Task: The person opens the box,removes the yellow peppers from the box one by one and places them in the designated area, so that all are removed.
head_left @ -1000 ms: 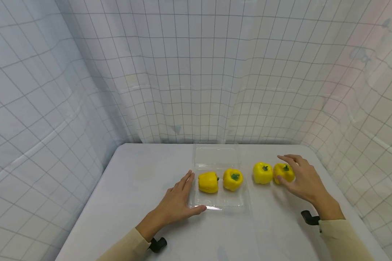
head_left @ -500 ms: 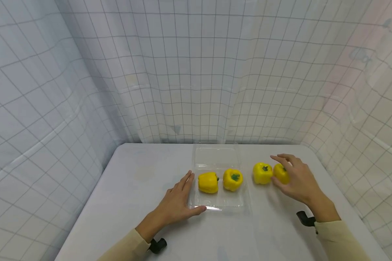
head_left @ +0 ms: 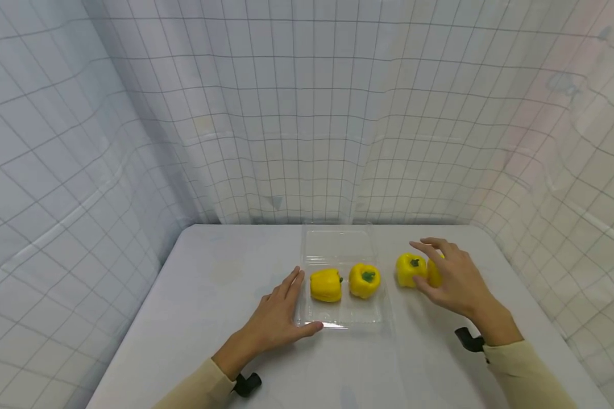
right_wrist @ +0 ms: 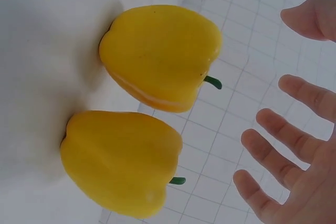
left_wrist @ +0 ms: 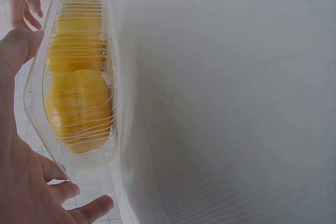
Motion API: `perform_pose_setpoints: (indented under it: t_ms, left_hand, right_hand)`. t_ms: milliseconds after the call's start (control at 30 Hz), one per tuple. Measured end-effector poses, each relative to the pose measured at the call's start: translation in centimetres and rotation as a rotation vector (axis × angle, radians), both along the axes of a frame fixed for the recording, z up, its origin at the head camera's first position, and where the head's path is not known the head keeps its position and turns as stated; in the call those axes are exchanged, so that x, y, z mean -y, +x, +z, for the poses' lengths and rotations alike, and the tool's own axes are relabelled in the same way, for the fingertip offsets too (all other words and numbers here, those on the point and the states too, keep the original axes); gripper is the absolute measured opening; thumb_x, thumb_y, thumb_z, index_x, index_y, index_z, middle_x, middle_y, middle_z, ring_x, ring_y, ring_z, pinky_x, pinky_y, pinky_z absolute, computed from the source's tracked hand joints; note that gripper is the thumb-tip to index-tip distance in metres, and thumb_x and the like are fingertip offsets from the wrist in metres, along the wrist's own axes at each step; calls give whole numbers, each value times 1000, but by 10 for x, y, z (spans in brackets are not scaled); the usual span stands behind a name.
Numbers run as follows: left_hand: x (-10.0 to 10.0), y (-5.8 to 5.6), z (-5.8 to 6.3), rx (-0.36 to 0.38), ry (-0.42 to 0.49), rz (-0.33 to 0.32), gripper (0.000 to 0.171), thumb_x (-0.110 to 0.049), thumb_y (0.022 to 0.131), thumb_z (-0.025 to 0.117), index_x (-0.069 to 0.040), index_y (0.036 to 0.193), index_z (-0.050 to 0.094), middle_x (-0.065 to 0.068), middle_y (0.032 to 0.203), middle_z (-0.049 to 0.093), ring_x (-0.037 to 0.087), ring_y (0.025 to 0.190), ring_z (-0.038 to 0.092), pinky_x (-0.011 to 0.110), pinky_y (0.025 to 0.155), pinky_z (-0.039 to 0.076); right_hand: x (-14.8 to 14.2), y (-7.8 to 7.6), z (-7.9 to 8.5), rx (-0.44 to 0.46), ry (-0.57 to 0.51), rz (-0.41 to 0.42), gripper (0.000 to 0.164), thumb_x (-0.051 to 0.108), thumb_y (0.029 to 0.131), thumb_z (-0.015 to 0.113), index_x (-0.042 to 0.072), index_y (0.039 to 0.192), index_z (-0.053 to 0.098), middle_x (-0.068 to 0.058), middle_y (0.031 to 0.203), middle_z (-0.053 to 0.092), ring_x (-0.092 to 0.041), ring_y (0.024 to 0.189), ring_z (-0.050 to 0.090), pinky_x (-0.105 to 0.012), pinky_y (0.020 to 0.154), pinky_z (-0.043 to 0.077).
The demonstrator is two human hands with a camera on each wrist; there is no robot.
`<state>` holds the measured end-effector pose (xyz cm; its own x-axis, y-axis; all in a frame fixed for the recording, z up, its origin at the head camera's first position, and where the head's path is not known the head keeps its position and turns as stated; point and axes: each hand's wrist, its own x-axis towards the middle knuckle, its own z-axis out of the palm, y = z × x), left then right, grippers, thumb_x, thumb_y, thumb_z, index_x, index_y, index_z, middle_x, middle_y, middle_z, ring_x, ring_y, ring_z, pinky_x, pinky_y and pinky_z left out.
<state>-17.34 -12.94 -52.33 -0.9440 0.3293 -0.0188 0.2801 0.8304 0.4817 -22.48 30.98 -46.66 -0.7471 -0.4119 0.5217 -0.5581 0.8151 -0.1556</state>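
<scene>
A clear plastic clamshell box (head_left: 345,318) lies with its lid (head_left: 340,244) folded back. Inside are two yellow bell peppers, one on its side (head_left: 326,286) and one with its green stem up (head_left: 364,280). My left hand (head_left: 273,321) rests against the box's left side, fingers spread and straight; the left wrist view shows its thumb (left_wrist: 26,45) at the rim. Two more yellow peppers, a left one (right_wrist: 160,56) and a right one (right_wrist: 123,163), stand on the table. Above them my right hand (head_left: 455,281) hovers, fingers apart and holding nothing, partly hiding the right pepper in the head view.
The white table (head_left: 225,272) is enclosed at the back and sides by white grid-patterned curtains (head_left: 291,113). A black camera mount (head_left: 469,339) sits at the right wrist, another black mount (head_left: 248,385) at the left.
My right hand has shifted left, from over the right loose pepper toward the left one. The left hand, the box and the peppers have stayed in place.
</scene>
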Motion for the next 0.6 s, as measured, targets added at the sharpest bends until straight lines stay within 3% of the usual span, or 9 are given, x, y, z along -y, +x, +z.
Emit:
perform_pose_setpoints:
  t_ms: [600]
  left_hand:
    - [0,-1,0,-4,-11,2,130,-87,94,75,-17,189,18,1,200,12,43,174,43,78,129,45]
  right_hand:
    - [29,6,10,52,51,18,71,33,96,90,18,162,67,-19,159,67,-49,134,70,-73,109,57]
